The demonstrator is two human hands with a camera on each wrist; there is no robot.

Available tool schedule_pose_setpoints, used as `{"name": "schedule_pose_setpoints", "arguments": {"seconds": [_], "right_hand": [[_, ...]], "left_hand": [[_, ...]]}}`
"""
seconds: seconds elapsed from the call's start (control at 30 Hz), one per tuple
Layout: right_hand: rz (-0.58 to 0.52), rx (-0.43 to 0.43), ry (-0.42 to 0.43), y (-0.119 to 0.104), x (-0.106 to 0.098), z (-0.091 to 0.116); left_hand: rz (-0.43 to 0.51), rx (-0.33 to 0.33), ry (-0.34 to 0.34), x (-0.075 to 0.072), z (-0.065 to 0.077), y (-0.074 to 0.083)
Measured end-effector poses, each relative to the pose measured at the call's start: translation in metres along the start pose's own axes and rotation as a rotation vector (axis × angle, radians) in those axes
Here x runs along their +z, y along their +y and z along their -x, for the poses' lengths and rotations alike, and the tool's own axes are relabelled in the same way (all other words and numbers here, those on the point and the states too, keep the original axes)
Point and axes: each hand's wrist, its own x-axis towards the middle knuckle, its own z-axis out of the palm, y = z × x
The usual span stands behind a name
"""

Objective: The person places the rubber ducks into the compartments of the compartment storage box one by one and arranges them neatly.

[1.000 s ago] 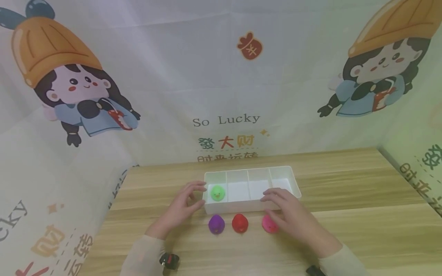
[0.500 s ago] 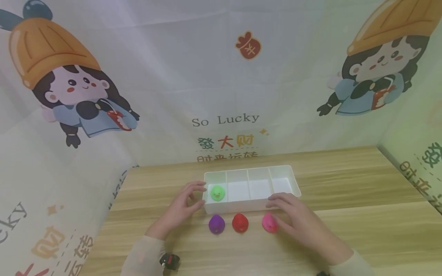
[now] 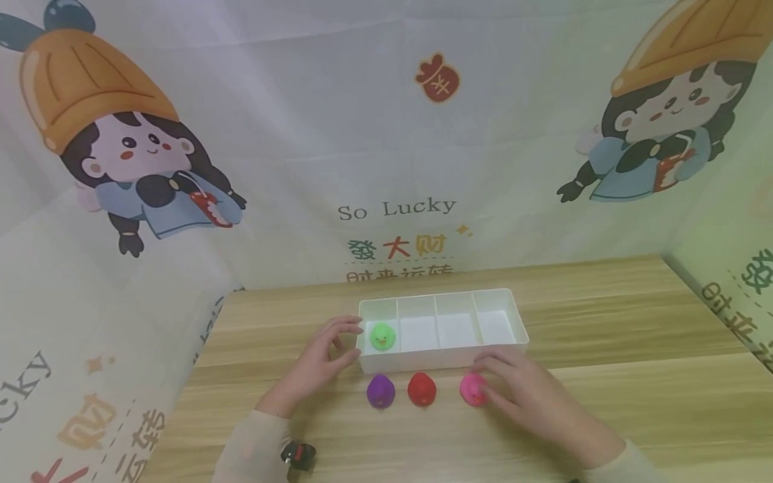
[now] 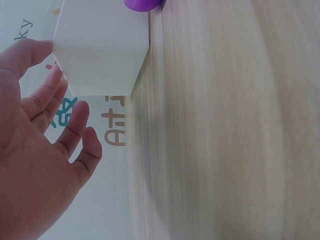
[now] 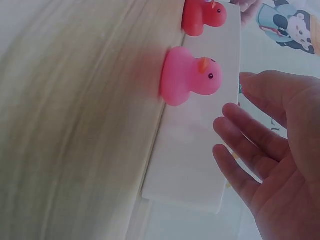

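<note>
My left hand (image 3: 320, 359) is at the left end of a long white divided tray (image 3: 423, 359), its thumb and fingertips right at the rim. In the left wrist view the thumb (image 4: 42, 50) meets the tray's edge and the other fingers are loosely bent. A green rubber duck (image 3: 382, 337) sits in the tray's leftmost compartment. My right hand (image 3: 531, 396) hovers by the pink rubber duck (image 3: 473, 389), fingers spread and loosely bent, partly covering it in the head view. The right wrist view shows a gap between those fingers and the pink duck (image 5: 187, 77).
A purple duck (image 3: 381, 391) and a red duck (image 3: 421, 390) stand in front of the tray on the wooden table (image 3: 386, 449). A printed cloth (image 3: 398, 154) hangs behind the table and along both sides. A black strap piece (image 3: 298, 456) shows at my left wrist.
My right hand has drawn back a little, toward me and to the right, off the tray's front edge. The left hand, tray and ducks stay in place.
</note>
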Motion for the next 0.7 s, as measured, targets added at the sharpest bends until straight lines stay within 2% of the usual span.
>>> {"name": "schedule_pose_setpoints", "arguments": {"seconds": [0.27,0.7], "right_hand": [[-0.037,-0.063,0.013,0.0061,0.0026,0.0049],[-0.046,-0.027,-0.040,0.0049,0.0047,0.0059]], "left_hand": [[-0.005,0.009,0.002,-0.0003,-0.0003,0.0008],[-0.004,-0.011,0.006,0.0005,-0.0002,0.0010]]}}
